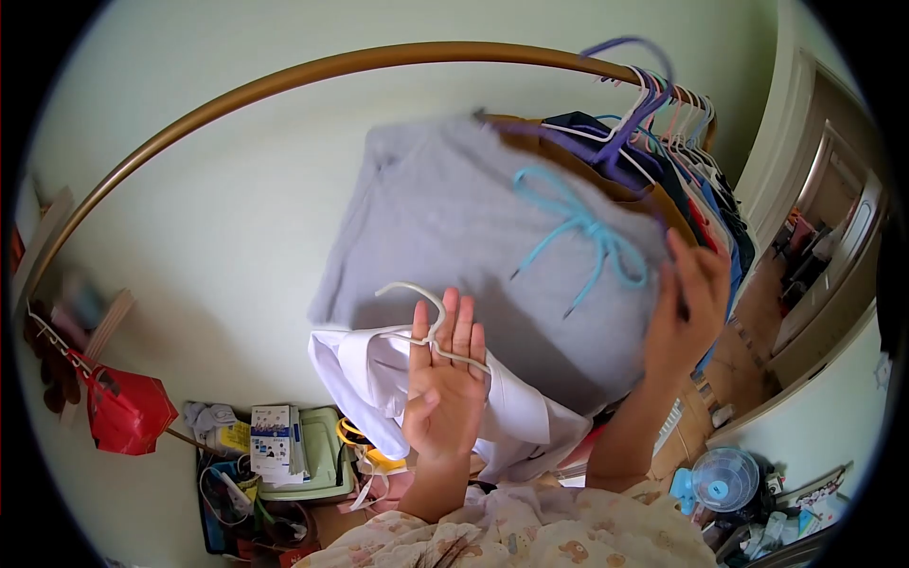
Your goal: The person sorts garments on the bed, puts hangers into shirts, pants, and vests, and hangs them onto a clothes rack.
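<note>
Grey drawstring pants (426, 218) with a turquoise bow hang in front of me on a purple hanger (625, 156). My right hand (689, 308) has its fingers closed at the right end of that hanger, by the waistband. The purple hook rises near the rail. Lower down, my left hand (445, 383) is palm towards me with fingers stretched upward. A white hanger (437, 317) lies across those fingers and is held there. A white shirt (516, 412) hangs from it, partly behind the hand and below the pants.
A curved brown rail (369, 59) spans the view, with several clothes on hangers (677, 118) packed at its right end. On the left hangs a red bag (128, 409). Boxes and a green case (308, 454) stand below. At right are a doorway (814, 256) and a clear plastic fan (724, 480).
</note>
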`<state>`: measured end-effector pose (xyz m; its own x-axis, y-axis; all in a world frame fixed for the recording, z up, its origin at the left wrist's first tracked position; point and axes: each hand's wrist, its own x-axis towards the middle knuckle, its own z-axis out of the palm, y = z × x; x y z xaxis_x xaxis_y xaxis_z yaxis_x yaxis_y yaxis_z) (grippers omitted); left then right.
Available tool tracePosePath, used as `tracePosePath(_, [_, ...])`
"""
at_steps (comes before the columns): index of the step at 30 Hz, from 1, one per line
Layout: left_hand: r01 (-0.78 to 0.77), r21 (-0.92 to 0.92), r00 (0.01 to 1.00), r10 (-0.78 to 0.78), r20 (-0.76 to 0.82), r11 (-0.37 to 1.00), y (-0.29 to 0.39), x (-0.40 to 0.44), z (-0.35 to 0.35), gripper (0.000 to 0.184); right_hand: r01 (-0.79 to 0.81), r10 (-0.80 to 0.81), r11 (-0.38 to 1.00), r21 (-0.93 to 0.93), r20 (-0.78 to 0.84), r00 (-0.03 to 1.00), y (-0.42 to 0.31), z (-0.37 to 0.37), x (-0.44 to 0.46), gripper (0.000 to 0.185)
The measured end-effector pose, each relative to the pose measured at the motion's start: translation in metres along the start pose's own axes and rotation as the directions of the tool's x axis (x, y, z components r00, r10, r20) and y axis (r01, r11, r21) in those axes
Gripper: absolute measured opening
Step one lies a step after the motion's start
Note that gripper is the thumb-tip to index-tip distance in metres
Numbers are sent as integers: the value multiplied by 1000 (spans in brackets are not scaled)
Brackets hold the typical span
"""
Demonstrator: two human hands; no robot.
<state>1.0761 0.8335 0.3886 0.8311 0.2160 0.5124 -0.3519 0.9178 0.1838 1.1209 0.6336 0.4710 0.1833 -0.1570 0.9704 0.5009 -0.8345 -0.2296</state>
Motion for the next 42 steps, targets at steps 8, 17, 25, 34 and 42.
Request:
tracePosePath(8, [-10, 43, 1000, 10, 0, 999, 0, -6, 0, 83, 4, -12, 1000, 26, 350, 937, 54, 43, 50, 32])
tracePosePath(17, [12, 63, 999, -10, -36, 998, 3, -7, -9, 84, -118, 144, 989, -91, 370, 918, 39, 31, 42, 32])
tracePosePath(25, [23, 103, 998, -16, -65, 994, 8, -6, -6, 86, -38, 163, 949, -312, 385, 909, 58, 32, 44, 37])
tracePosePath(34, [90, 77, 995, -87, -47, 993, 2, -7, -8, 86, 191, -145, 981, -20, 573, 806, -18, -14, -17, 57])
tracePosePath(42, [80, 19, 996, -79, -52, 997, -1, -8, -3, 86, -313, -67, 945, 92, 994, 90, -36, -39, -69, 49])
